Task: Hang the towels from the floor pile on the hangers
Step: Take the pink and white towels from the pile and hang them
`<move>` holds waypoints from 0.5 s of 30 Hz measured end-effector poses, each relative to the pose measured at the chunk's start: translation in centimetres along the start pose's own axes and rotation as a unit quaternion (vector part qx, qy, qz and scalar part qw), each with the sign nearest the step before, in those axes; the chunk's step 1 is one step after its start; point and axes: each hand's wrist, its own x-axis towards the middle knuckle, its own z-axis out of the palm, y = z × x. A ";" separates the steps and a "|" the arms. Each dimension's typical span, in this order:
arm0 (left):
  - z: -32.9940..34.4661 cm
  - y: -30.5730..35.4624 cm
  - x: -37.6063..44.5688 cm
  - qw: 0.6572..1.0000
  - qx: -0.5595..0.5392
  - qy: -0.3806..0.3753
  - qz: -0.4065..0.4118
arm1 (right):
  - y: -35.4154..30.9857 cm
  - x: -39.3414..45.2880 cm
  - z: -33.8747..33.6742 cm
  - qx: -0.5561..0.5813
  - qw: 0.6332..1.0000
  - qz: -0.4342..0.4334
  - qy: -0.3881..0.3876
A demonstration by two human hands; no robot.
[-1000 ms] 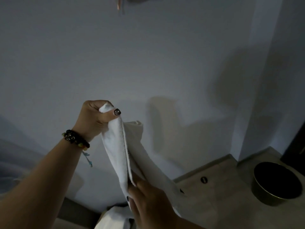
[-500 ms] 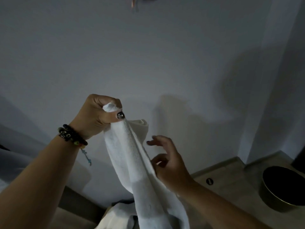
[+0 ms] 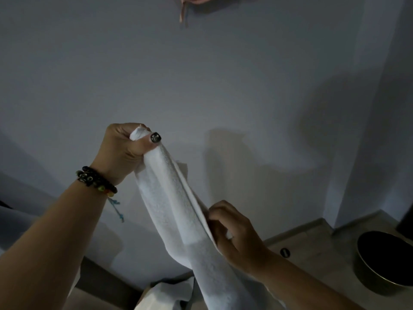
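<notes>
A dim room here, a plain pale wall [image 3: 201, 74] filling most of the view, with a strip of light floor [image 3: 324, 253] running along its foot on the right. Up front, the left hand [image 3: 125, 148] is raised against that wall, fingers and thumb curled tight round the bunched top corner of a white towel [image 3: 174, 215], a dark painted thumbnail showing over the cloth. A beaded bracelet [image 3: 96, 180] sits on that wrist, a thin blue thread dangling from it. The towel hangs down and to the right from that grip, off the floor. Lower and nearer, the right hand [image 3: 237, 238] meets its right edge, fingers curled and pinching a fold of the cloth (the fingertips themselves are partly hidden behind the fabric). Below, at the bottom edge, more white towels [image 3: 169, 294] lie heaped on the floor. Far right, a dark round bin [image 3: 384, 262] stands on the floor near the corner. At the very top, something pinkish [image 3: 185, 10] hangs on the wall, too cut off to identify.
</notes>
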 end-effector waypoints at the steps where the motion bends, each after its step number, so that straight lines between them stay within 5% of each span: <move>1: 0.0 0.1 0.2 1.000 0.004 0.012 -0.001 | 0.0 -0.3 -0.4 0.015 1.000 0.019 -0.017; 11: 0.9 0.3 1.3 0.996 0.015 0.091 -0.008 | 4.6 -3.7 -4.2 -0.161 0.982 0.085 -0.054; 15: 1.4 -0.2 1.4 0.993 0.016 0.113 -0.028 | 6.8 -5.7 -5.9 -0.227 0.937 0.207 -0.164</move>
